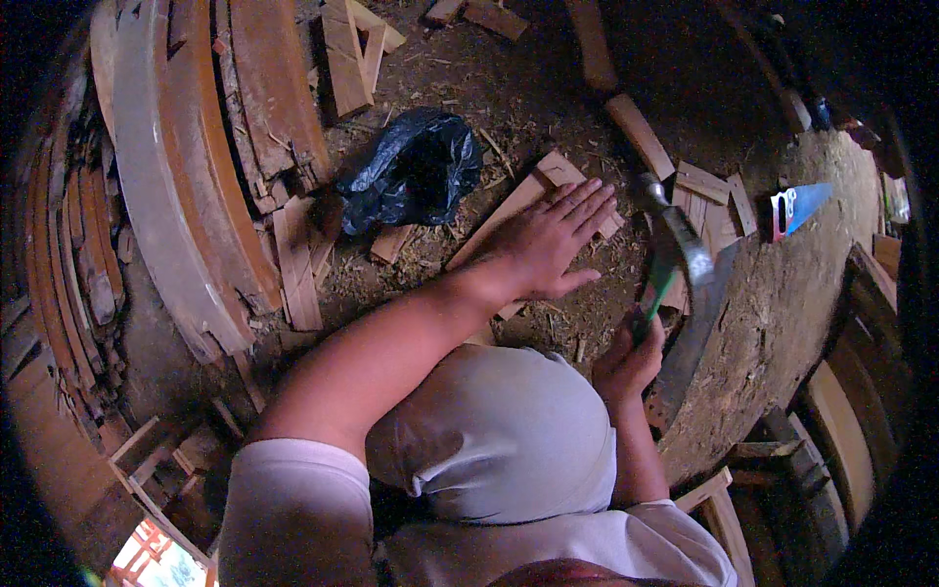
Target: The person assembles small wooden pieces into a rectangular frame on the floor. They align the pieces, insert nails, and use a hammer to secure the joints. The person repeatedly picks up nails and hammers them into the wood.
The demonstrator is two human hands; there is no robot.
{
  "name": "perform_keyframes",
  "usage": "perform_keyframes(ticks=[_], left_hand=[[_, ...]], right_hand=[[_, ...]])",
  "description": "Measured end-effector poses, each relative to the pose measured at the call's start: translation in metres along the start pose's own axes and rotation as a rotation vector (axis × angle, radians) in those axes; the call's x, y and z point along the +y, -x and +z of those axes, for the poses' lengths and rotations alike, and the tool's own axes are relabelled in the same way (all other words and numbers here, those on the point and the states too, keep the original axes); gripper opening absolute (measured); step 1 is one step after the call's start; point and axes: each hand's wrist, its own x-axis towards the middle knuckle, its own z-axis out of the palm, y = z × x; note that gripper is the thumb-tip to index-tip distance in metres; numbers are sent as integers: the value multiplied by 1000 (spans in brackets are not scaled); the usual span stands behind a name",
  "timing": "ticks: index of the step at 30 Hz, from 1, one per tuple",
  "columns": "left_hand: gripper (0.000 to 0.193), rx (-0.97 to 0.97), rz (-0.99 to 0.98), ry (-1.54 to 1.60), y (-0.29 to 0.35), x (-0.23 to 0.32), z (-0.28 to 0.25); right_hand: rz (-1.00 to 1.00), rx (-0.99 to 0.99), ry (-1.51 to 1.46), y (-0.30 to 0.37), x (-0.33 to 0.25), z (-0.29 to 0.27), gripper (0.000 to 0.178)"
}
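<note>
Firstly, my left hand (556, 240) was palm down over a pale, angled wooden piece (501, 217) on the littered ground, fingers straight, thumb apart, gripping nothing. Secondly, my right hand (629, 364) was curled round a green-handled, steel-headed hammer (660, 282). Nearby: one crumpled black plastic bag (391, 166); one blue-bladed handsaw (810, 208), farther right.

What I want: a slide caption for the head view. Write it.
Left hand flat over wooden pieces, right hand gripping a hammer.
</note>
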Motion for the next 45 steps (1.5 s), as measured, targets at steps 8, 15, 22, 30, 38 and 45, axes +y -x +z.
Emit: perform_keyframes(ticks=[8,15,22,30,38,45], left_hand=[[97,60,40,99,-9,-2,-2],[91,-14,20,26,-10,7,-16],[85,47,11,90,-7,-4,0],[74,-85,-109,-184,-12,7,-23],[44,-541,-219,-47,-6,7,-5],[48,-601,-250,-65,-4,9,-4]], right_hand=[[-6,-13,258,-52,5,-2,30],[-67,-23,474,-96,1,-14,42],[-388,-112,424,-141,-40,-6,39],[-575,-356,-83,-191,-35,69,28],[-641,-465,-167,-212,-14,84,28],[-654,-572,-131,-229,-12,91,31]])
